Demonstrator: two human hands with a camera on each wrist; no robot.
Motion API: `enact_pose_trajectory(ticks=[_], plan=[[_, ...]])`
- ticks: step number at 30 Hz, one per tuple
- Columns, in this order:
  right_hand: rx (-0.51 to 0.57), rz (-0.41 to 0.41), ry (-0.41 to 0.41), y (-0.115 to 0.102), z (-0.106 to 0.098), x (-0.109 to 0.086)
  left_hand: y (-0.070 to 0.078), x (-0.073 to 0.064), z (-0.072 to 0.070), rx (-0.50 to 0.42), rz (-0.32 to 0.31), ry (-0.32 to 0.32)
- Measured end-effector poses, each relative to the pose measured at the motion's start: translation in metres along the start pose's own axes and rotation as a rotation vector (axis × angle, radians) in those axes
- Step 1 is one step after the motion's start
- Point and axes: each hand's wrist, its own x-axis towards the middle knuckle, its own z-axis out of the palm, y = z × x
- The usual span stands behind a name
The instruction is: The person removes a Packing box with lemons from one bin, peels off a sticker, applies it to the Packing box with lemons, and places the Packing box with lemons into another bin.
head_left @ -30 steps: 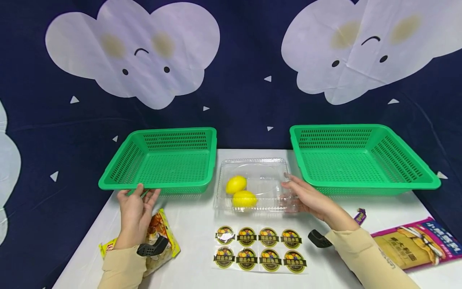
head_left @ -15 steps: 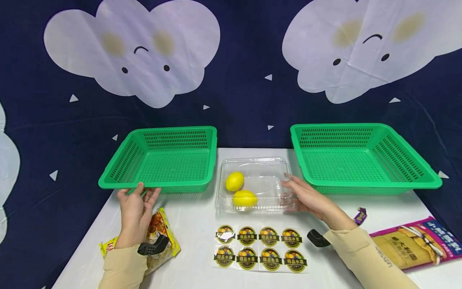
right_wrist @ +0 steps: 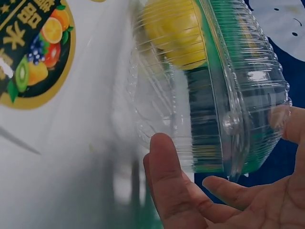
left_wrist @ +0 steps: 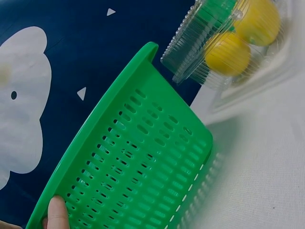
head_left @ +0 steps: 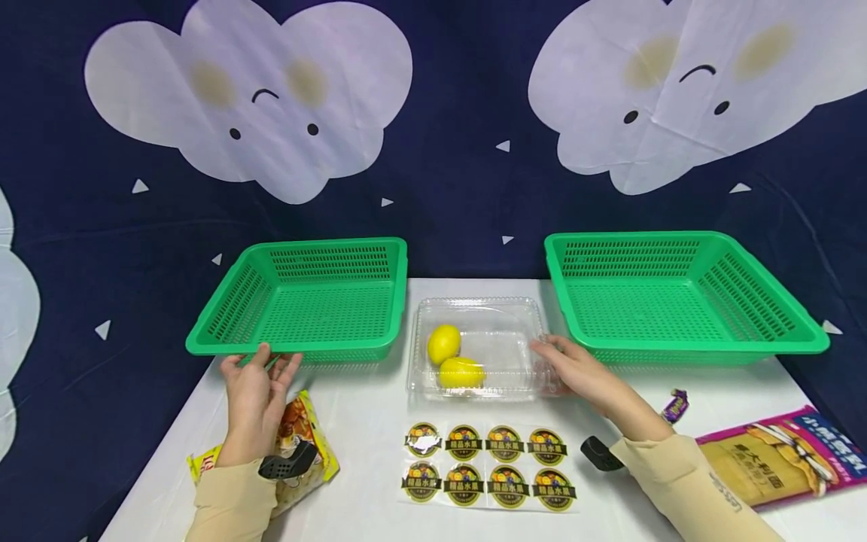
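At the table's centre lies a clear plastic clamshell container [head_left: 501, 350], its lid down over two yellow lemons [head_left: 462, 373] at its left end. My right hand [head_left: 576, 369] holds the container's right end; in the right wrist view the thumb touches the lid side and the fingers [right_wrist: 167, 176] lie by the base. My left hand [head_left: 254, 391] grips the front rim of the left green basket [head_left: 352, 350], with one fingertip over the rim. In the left wrist view, a finger [left_wrist: 58, 214] presses the basket's outer side.
Another green basket [head_left: 677, 346] stands at the right. A sheet of round fruit stickers [head_left: 491, 464] lies in front of the container. A yellow food packet [head_left: 308, 452] is partly under my left arm; a noodle packet [head_left: 765, 459] and small purple wrapper [head_left: 675, 406] lie right.
The container has shifted slightly right and nearer, with the lemons turning a little inside. My right hand's fingers have moved slightly along its end. The left hand stays at the basket rim.
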Motion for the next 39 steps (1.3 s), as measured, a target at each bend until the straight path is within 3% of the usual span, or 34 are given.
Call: enact_pose_trajectory(ticks=[5, 11, 15, 18, 22, 26, 31, 35, 39], plan=[[-0.04, -0.011, 0.017, 0.0, -0.001, -0.004, 0.003, -0.002, -0.003, 0.058, -0.021, -0.009], [0.006, -0.035, 0.014, 0.006, -0.004, -0.01, 0.007, -0.009, -0.008, 0.196, -0.082, -0.049], [0.013, -0.054, 0.018, 0.01, -0.005, -0.016, 0.01, -0.018, -0.01, 0.228, -0.129, -0.071], [-0.007, -0.066, 0.02, 0.01, -0.006, -0.023, 0.012, -0.024, -0.012, 0.266, -0.155, -0.108], [-0.092, -0.087, 0.027, 0.009, -0.01, -0.035, 0.01, -0.034, -0.013, 0.39, -0.169, -0.172], [-0.266, -0.15, 0.036, 0.009, -0.015, -0.047, 0.001, -0.044, -0.011, 0.589, -0.152, -0.281], [-0.409, -0.25, 0.045, 0.011, -0.011, -0.057, -0.023, -0.057, -0.001, 0.833, -0.113, -0.431], [-0.479, -0.295, 0.013, 0.008, 0.003, -0.063, -0.042, -0.069, 0.007, 0.932, -0.088, -0.475], [-0.495, -0.282, -0.029, 0.0, 0.019, -0.07, -0.054, -0.08, 0.013, 0.978, -0.053, -0.507]])
